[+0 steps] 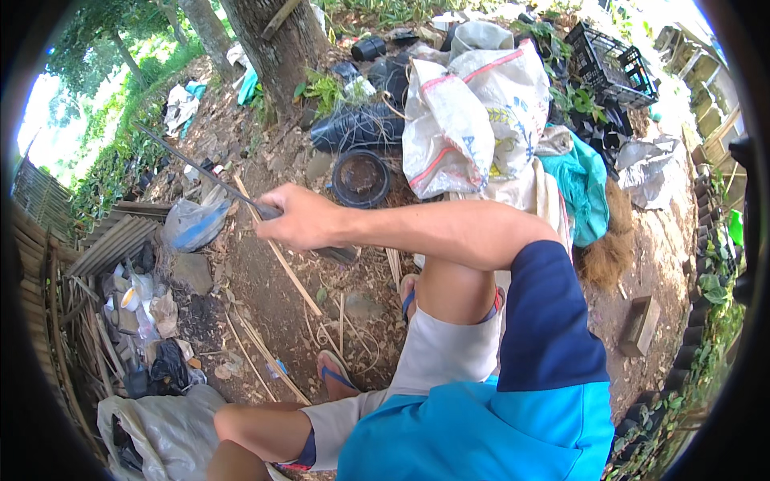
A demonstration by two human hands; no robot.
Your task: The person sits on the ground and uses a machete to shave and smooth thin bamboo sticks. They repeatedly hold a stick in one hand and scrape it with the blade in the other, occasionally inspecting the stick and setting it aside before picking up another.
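My right hand is closed around the dark handle of a long-bladed knife, likely a machete. Its blade points to the upper left, seen nearly edge-on, and the handle's butt sticks out below my palm. Under the hand, a long pale split strip, apparently bamboo, lies on the dirt. More thin strips are spread near my sandalled foot. My left hand is out of view; a bit of skin at the bottom left edge may be part of that arm.
White woven sacks, a round black basin and a teal sack lie ahead to the right. A tree trunk stands ahead. Rubbish and corrugated sheets are at left, a grey plastic bag lower left, a wooden block at right.
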